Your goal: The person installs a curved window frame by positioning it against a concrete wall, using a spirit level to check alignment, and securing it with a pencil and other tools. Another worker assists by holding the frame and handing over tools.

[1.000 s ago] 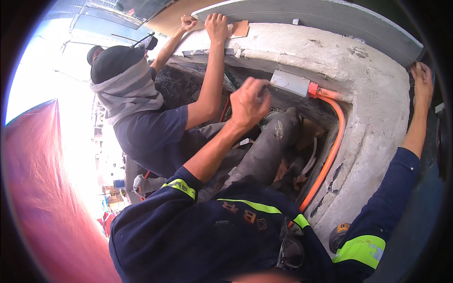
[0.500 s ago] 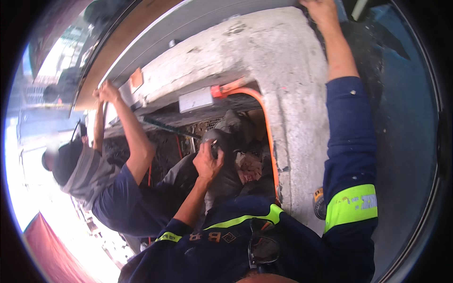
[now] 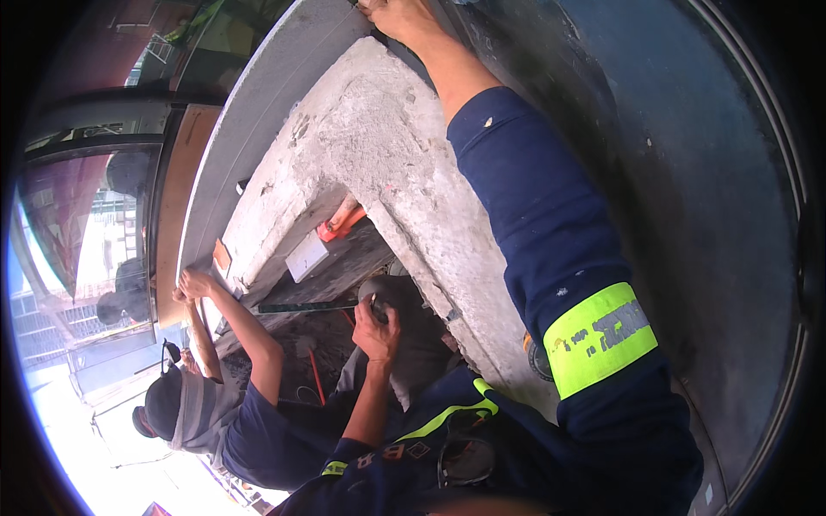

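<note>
My right hand (image 3: 397,19) reaches up to the far end of a long grey board (image 3: 249,120), its fingers closed at the board's end; what they pinch is too small to make out. A thin line runs lengthwise on the board. My left hand (image 3: 376,334) is raised at chest height, closed around a small dark object (image 3: 379,308) with a pale tip by the fingers. At the board's other end, a co-worker's hands (image 3: 194,284) hold its edge. The board lies along a rough whitish concrete ledge (image 3: 370,129).
The co-worker (image 3: 206,404) leans in at the left, wearing a cap. Under the ledge are an orange pipe (image 3: 344,220), a white box (image 3: 306,257) and a red rod (image 3: 317,377). A round orange-and-black tool (image 3: 537,356) sits by my right sleeve. A dark blue panel (image 3: 714,215) stands right; glass (image 3: 82,232) left.
The view has swung, so the ledge and board now slant more steeply. My right hand appears further left at the board's end. My left hand keeps its hold on the dark object.
</note>
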Tool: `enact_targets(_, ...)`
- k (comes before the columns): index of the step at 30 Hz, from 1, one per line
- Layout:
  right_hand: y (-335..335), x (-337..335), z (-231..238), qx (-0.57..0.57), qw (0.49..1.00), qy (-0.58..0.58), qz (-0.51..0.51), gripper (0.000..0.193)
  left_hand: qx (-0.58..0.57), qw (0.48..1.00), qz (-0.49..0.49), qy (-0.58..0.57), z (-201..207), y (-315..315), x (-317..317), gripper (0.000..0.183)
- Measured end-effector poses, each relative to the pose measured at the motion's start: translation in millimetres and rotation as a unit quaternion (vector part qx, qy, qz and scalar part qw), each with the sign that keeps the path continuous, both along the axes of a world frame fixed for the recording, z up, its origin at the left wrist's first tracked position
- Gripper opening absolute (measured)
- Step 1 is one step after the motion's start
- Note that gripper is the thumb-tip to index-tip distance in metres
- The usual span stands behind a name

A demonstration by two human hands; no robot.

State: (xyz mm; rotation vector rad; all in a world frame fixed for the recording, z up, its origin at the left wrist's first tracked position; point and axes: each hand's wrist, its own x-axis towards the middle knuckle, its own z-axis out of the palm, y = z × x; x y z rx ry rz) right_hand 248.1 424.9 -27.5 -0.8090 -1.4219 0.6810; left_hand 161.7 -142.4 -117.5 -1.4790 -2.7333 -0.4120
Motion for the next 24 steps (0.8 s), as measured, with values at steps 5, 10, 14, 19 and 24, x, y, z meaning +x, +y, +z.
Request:
enact_targets(5, 4.8, -5.1, -0.6, -0.02, 1.0, -0.004, 0.002, 0.006, -0.004, 1.0, -0.004, -0.003, -1.9, 6.6, -1.2, 0.039)
enact_targets(10, 0.9, 3.5, 13.1, -0.062, 0.997, -0.029, 0.026, 0.007, -0.016, 1.0, -0.013, 0.002, 1.2, 10.3, -0.9, 0.04)
enact_targets(14, -3.0, 20.8, 16.5, -0.126, 0.987, -0.073, 0.065, 0.008, -0.004, 1.0, 0.014, -0.011, -0.7, 13.0, -0.9, 0.04)
enact_targets(19, -4.3, 23.2, 11.1, -0.122, 0.983, -0.054, 0.125, 0.006, -0.051, 0.998, 0.031, -0.028, 11.0, 7.4, -4.1, 0.037)
enact_targets(24, 7.7, 11.2, 3.1, -0.153, 0.974, 0.008, 0.169, 0.005, 0.144, 0.981, 0.083, 0.1, 87.9, 19.7, -53.6, 0.037)
